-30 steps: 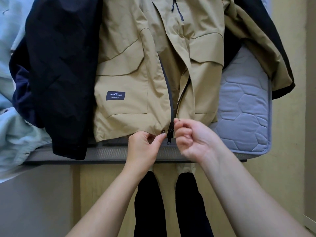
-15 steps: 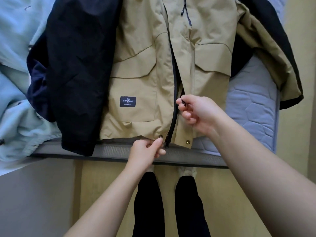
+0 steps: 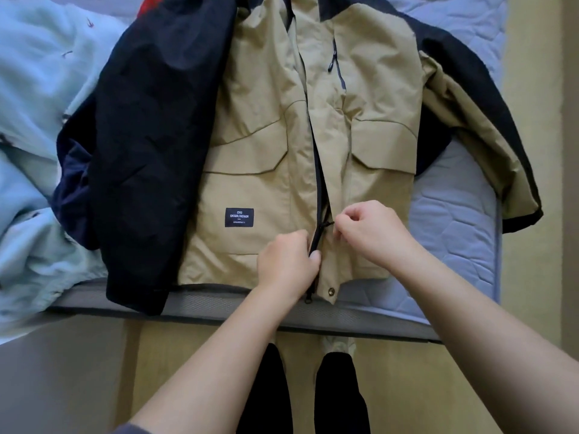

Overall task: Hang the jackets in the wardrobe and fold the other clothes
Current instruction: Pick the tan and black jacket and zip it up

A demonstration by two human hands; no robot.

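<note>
A tan jacket [image 3: 260,170] with dark navy sleeves lies front-up on the mattress, its hem at the near edge. Its black front zipper [image 3: 319,195] is closed from the hem to a little above my hands and stands apart higher up. My left hand [image 3: 286,261] grips the left front panel beside the zipper near the hem. My right hand [image 3: 372,233] pinches the zipper pull just right of the zipper line. A dark label [image 3: 239,217] sits on the left pocket.
A light blue garment [image 3: 34,126] is heaped at the left of the grey-blue quilted mattress [image 3: 463,239]. The mattress's grey edge [image 3: 219,303] runs across below the jacket. My legs and the wooden floor [image 3: 416,386] are beneath it.
My left hand has shifted from the hem up along the zipper. My right hand, pinching the pull, sits lower on the jacket than half a second ago. The view has tilted to show more of the jacket's top.
</note>
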